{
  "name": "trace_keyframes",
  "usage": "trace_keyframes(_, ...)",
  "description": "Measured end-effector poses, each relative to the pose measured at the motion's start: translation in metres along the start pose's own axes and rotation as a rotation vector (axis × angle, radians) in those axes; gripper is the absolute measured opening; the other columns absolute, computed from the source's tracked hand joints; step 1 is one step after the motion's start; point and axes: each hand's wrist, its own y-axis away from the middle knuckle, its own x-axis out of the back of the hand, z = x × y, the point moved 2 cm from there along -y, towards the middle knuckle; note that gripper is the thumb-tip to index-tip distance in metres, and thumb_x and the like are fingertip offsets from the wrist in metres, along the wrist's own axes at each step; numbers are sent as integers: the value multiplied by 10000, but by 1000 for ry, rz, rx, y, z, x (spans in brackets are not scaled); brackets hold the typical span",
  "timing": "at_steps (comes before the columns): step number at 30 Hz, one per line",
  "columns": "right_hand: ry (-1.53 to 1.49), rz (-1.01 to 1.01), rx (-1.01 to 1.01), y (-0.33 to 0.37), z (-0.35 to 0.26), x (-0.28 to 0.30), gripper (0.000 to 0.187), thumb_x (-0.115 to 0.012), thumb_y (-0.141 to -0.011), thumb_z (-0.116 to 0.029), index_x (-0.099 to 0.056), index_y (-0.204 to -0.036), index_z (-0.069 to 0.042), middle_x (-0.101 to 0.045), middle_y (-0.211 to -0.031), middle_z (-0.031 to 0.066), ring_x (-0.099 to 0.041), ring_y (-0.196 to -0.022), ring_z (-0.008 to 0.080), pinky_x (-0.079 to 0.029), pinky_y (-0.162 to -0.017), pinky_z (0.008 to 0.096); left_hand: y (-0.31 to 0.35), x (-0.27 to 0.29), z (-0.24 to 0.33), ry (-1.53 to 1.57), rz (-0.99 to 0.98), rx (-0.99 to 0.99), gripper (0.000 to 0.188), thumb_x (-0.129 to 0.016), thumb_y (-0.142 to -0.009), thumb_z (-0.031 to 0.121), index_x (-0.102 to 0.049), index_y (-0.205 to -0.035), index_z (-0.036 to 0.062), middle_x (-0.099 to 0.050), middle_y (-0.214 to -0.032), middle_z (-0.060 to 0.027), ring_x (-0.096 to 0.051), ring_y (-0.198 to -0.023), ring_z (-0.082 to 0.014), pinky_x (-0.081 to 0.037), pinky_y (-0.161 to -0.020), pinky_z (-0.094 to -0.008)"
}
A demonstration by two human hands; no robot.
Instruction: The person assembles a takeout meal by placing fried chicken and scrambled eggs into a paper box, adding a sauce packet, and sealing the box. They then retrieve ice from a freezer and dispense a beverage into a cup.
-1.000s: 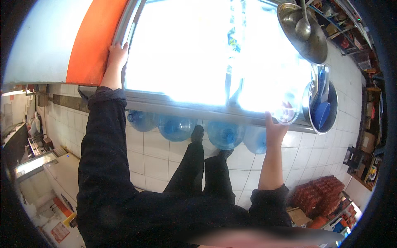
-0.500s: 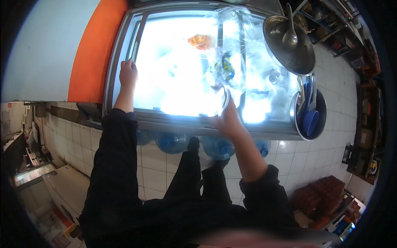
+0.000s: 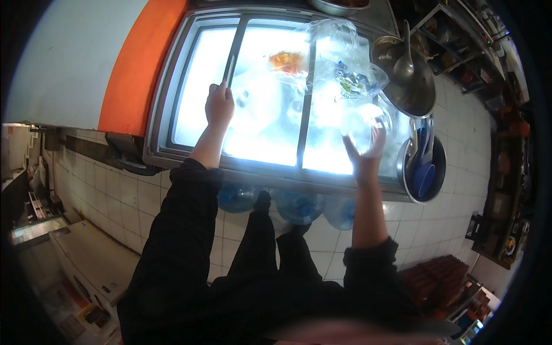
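Note:
Before me is a chest freezer (image 3: 230,165) with sliding glass panels, brightly lit inside. My left hand (image 3: 219,105) is closed round the upright handle (image 3: 230,71) of a sliding panel, left of centre. On the right, my right hand (image 3: 365,160) grips a clear, round, bowl-like container (image 3: 368,123) over the glass; glare hides its exact shape. A crumpled clear plastic bag (image 3: 339,43) with blue and green print lies on the glass just beyond that hand. An orange packet (image 3: 286,62) shows near the freezer's middle, among pale, washed-out contents.
At the right edge sit a wok (image 3: 415,95) with a metal ladle (image 3: 404,68) and a pot (image 3: 439,167) holding a blue scoop (image 3: 424,178). Large blue water bottles (image 3: 299,206) stand below the freezer front. A metal bowl (image 3: 340,7) is at the back.
The sliding panel and my left hand have moved right, widening the gap at the left. My right hand has moved right with the container, and the plastic bag has shifted right too.

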Motion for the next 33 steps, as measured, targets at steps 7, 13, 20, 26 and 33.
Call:
trace_keyframes(7, -20, 46, -648, 88, 0, 45, 730, -776, -756, -119, -368, -1334, 58, -494, -1255, 223, -520, -1157, 323, -408, -998, 395, 8, -7, 23, 100, -54, -40, 338, -471, -954, 161, -576, -1239, 13, -542, -1051, -153, -587, -954, -299, -489, -841, -393)
trace_keyframes(13, 38, -8, -663, 95, 27, 46, 856, -800, -738, -187, -309, -1392, 66, -457, -1322, 252, -480, -1231, 342, -380, -1036, 409, 30, -28, 78, 169, -115, -116, 345, -463, -930, 119, -582, -1241, 30, -551, -1039, -160, -586, -952, -324, -485, -830, -417)
trace_keyframes(20, -74, -41, -679, 89, 30, 49, 825, -817, -713, -183, -344, -1345, 55, -388, -1375, 280, -393, -1295, 392, -346, -1063, 449, 56, -58, 133, 497, -180, -60, 431, -466, -893, 86, -531, -1315, 21, -552, -953, -158, -558, -947, -292, -454, -842, -384)
trace_keyframes(26, 106, 55, -309, 76, -67, 127, 716, -800, -723, -177, -411, -1305, -27, -385, -1342, 249, -335, -1327, 373, -313, -1068, 494, 89, -17, 162, 661, 20, -21, 419, -527, -867, 82, -461, -1281, 86, -417, -1260, -187, -498, -1134, -346, -414, -993, -439)
trace_keyframes(33, 777, -943, -284, -95, -32, 33, 782, -759, -769, -362, -358, -1392, -112, -489, -1310, 226, -558, -1134, 388, -443, -932, 520, 59, -8, 221, 408, -163, -301, 379, -660, -851, 218, -557, -1214, 188, -409, -1263, -222, -513, -1130, -398, -444, -959, -460)
